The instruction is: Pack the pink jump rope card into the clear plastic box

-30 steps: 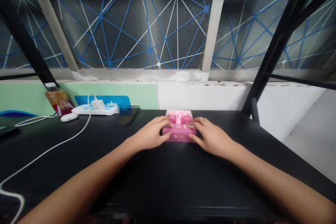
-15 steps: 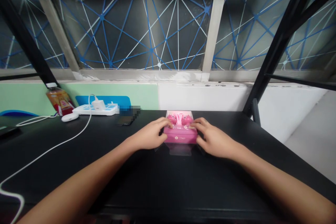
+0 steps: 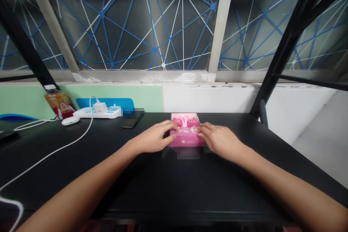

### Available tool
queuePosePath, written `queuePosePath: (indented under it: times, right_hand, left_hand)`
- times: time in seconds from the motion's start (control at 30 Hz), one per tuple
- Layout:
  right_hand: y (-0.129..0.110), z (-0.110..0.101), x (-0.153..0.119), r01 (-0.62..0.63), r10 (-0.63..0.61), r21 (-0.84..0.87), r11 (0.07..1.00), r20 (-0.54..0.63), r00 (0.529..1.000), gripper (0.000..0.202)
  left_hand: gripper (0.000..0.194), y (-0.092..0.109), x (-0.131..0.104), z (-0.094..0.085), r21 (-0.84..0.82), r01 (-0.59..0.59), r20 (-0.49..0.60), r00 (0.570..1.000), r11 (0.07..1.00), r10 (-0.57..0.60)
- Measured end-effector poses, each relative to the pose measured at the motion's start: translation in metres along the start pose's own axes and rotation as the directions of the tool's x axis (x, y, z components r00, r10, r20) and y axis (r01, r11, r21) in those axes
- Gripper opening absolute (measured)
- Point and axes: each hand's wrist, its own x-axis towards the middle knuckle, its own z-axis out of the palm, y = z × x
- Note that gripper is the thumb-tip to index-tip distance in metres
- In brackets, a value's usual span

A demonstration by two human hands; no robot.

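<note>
A small pink box (image 3: 187, 140) sits on the black desk, with printing on its front part. Behind that part, pink rounded pieces (image 3: 178, 121) with a pale strand between them show inside. A clear plastic flap (image 3: 188, 153) seems to lie at the near side. My left hand (image 3: 159, 136) holds the box's left edge, fingers over the top and thumb at the front corner. My right hand (image 3: 217, 137) grips the right edge, its fingertips on the top and side; its thumb is hidden.
On the black desk (image 3: 152, 185), a white power strip (image 3: 111, 113) with a plugged-in charger (image 3: 100, 107) stands back left. Near it are a drink bottle (image 3: 59, 103), a white round object (image 3: 71, 120), a dark phone (image 3: 130, 122) and a long white cable (image 3: 54, 151). Black frame posts (image 3: 282, 50) rise at both sides.
My right hand's fingers have drawn closer together at the box's right edge. My left hand keeps nearly the same hold. The whole view has shifted slightly.
</note>
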Motion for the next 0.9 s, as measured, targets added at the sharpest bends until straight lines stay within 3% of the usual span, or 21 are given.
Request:
queuePosePath:
  times: [0.23,0.43,0.57,0.63,0.77,0.83,0.9]
  right_hand:
    - [0.006,-0.002,-0.001,-0.039,0.035,0.115,0.993,0.034,0.999,0.032]
    - [0.002,-0.003,0.0,-0.036,0.034,0.055,0.998,0.033,0.999,0.035]
    - [0.005,-0.005,-0.002,-0.055,0.046,0.179,0.982,0.051,0.998,0.034]
    - [0.007,-0.006,-0.005,-0.055,0.035,0.236,0.97,0.086,0.996,0.047]
    - [0.002,-0.01,-0.008,-0.04,0.014,0.237,0.971,0.111,0.994,0.093]
    - [-0.006,-0.015,-0.007,0.015,-0.031,0.22,0.975,0.07,0.997,0.087]
    - [-0.017,-0.021,-0.004,0.111,-0.122,0.24,0.964,0.032,0.992,0.058]
  left_hand:
    - [0.024,-0.001,0.0,0.003,0.003,0.046,-0.005,0.999,0.999,-0.046]
    - [0.025,0.0,0.001,0.004,0.008,0.059,-0.004,0.998,0.998,-0.059]
    - [0.025,0.0,0.0,0.002,0.004,0.063,0.005,0.998,0.998,-0.063]
    - [0.023,0.0,0.0,0.001,0.001,0.052,0.009,0.999,0.999,-0.052]
    - [0.018,-0.001,0.001,0.001,0.015,0.037,-0.005,0.999,0.999,-0.037]
    - [0.019,-0.003,0.001,0.002,0.027,0.035,-0.013,0.999,0.999,-0.034]
    - [0.02,-0.006,0.001,0.003,0.042,0.038,-0.025,0.999,0.998,-0.037]
